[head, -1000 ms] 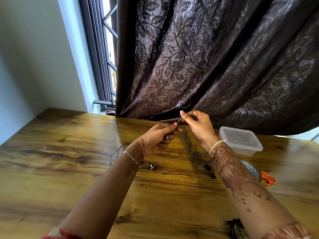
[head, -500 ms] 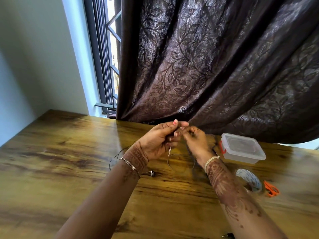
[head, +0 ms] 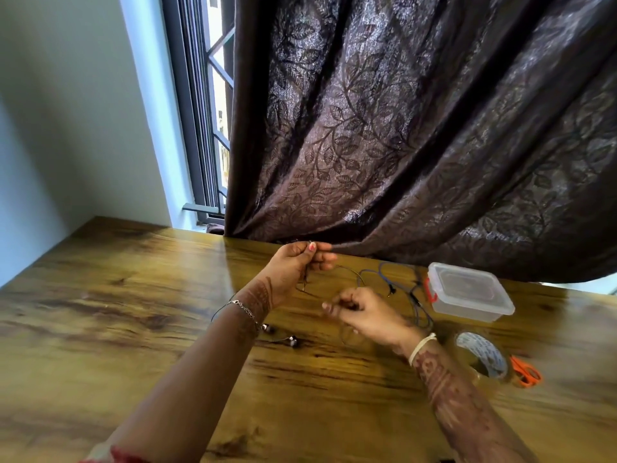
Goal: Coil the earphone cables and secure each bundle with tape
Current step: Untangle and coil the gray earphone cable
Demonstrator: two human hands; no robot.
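Wood-grained brown laminate forms the long table [head: 100, 329], which is set against a pale blue-grey wall [head: 66, 128] on the left and a dark-framed window [head: 197, 128] at the far edge. A dark brown leaf-patterned curtain [head: 400, 128] is draped down onto the far edge of the table. The left hand [head: 297, 265] is raised near that far edge with thumb and fingers pinched shut on the thin dark earphone cable [head: 347, 270], which is looped between the hands; the right hand [head: 364, 312] is held lower and apart from it, fingers curled closed on the same cable. Two small metallic earbuds [head: 292, 340] are seen lying on the table just beside the left wrist. A second, bluish cable [head: 414, 295] is spread loosely beside a clear lidded plastic box [head: 467, 292] towards the far right. Nearer the right edge, a roll of tape [head: 480, 354] lies touching small orange-handled scissors [head: 526, 370]. The left half and the near edge of the table are left bare.
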